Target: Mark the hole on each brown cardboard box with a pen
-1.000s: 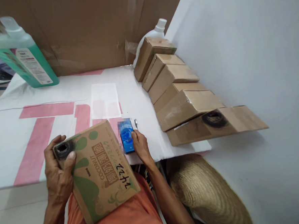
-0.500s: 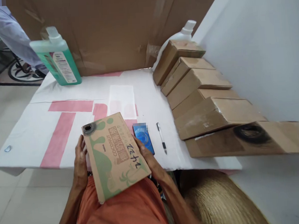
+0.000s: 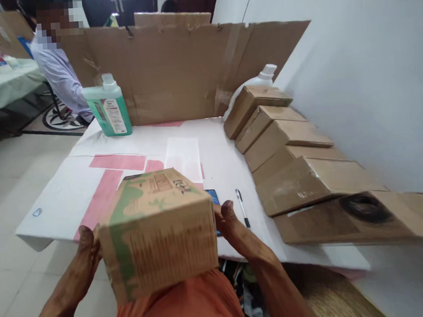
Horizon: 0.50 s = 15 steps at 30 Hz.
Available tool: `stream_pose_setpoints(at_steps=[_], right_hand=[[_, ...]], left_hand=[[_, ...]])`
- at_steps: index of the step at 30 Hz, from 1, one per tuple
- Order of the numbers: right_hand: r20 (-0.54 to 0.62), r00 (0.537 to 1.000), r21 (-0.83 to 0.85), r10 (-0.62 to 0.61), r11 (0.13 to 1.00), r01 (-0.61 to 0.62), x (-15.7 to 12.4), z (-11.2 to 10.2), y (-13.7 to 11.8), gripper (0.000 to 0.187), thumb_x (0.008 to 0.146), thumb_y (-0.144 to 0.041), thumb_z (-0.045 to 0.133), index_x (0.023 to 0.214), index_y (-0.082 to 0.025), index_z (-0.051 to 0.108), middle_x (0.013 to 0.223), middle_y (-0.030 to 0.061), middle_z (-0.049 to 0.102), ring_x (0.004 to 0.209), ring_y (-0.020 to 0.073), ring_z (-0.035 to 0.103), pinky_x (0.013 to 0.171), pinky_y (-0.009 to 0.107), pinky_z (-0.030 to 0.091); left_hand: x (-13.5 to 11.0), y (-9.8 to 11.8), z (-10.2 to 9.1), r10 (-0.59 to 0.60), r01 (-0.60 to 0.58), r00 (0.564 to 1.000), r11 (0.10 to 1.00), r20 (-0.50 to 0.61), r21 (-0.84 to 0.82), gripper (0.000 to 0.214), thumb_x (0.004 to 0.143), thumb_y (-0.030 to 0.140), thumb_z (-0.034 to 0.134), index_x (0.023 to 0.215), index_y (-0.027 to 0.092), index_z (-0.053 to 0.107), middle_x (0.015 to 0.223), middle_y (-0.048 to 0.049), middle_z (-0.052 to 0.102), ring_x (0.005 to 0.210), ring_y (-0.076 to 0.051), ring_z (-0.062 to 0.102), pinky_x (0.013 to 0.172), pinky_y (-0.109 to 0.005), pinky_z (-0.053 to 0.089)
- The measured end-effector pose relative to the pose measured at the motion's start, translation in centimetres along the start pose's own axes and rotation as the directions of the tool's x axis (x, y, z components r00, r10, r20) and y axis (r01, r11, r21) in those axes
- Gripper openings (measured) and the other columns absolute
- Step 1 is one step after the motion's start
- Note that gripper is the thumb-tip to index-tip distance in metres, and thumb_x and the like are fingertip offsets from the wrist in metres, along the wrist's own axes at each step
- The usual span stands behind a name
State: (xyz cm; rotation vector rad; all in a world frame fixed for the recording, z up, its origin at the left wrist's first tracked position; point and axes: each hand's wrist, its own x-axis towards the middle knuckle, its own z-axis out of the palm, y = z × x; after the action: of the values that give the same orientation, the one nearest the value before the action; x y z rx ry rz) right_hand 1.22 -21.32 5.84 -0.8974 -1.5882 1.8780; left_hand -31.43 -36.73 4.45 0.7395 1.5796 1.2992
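Observation:
A brown cardboard box (image 3: pixel 162 243) with green printing is held up in front of my body, above the near edge of the table. Its wide side with rows of print faces me, and the top with handwritten marks tilts away. My left hand (image 3: pixel 89 245) grips the box's left side, thumb up. On the right side, my right hand (image 3: pixel 229 219) presses with its thumb raised; its other fingers are partly hidden behind the box. A phone (image 3: pixel 212 195) lies on the table, mostly covered by the box and my right hand. Right of it rests a pen (image 3: pixel 242 208).
Several cardboard boxes (image 3: pixel 292 184) stand in a row along the right wall. A green liquid bottle (image 3: pixel 110 109) and a white bottle (image 3: pixel 243 87) stand before a cardboard screen (image 3: pixel 177 74). A clear sheet (image 3: pixel 183 158) lies on the white-covered table (image 3: pixel 62 186). A person (image 3: pixel 57 72) sits behind, left.
The box has been raised and tipped, so a side panel now faces me rather than the printed top. Both hands moved with it. My view has lifted, showing more of the room.

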Motion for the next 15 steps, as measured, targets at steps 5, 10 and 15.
stream_pose_setpoints(at_steps=[5, 10, 15], right_hand=[[0.018, 0.989, -0.109, -0.147, 0.983, 0.148, 3.8, 0.7, 0.8, 0.096, 0.096, -0.097, 0.028, 0.164, -0.036, 0.057, 0.155, 0.0126, 0.061, 0.124, 0.0334, 0.063, 0.096, 0.048, 0.061], [-0.017, 0.994, -0.220, -0.105, 0.970, 0.099, 6.3, 2.4, 2.2, 0.091, 0.099, -0.091, 0.042, 0.172, -0.037, 0.042, 0.169, 0.0131, 0.050, 0.144, 0.0370, 0.054, 0.112, 0.057, 0.054], [0.031, 0.998, -0.244, -0.056, 0.968, 0.062, 10.0, 4.6, 0.0, 0.097, 0.097, -0.085, 0.057, 0.176, -0.035, 0.031, 0.175, 0.0137, 0.040, 0.155, 0.0361, 0.047, 0.121, 0.058, 0.049]], left_hand=[[2.0, -0.1, 1.2, 0.079, -0.079, 0.997, 0.996, -0.021, -0.028, 0.093, 0.095, 0.095, 0.033, 0.137, 0.023, 0.075, 0.144, -0.0154, 0.074, 0.147, -0.040, 0.058, 0.116, -0.053, 0.056], [4.0, -2.0, 4.5, 0.284, -0.276, 0.950, 0.958, -0.133, 0.073, 0.084, 0.099, 0.089, 0.037, 0.152, 0.028, 0.060, 0.163, -0.0134, 0.056, 0.149, -0.035, 0.053, 0.119, -0.056, 0.050], [7.0, -0.9, 3.8, 0.317, -0.299, 0.924, 0.948, -0.216, 0.111, 0.071, 0.104, 0.077, 0.047, 0.153, 0.027, 0.057, 0.163, -0.0144, 0.055, 0.154, -0.035, 0.050, 0.126, -0.058, 0.043]])
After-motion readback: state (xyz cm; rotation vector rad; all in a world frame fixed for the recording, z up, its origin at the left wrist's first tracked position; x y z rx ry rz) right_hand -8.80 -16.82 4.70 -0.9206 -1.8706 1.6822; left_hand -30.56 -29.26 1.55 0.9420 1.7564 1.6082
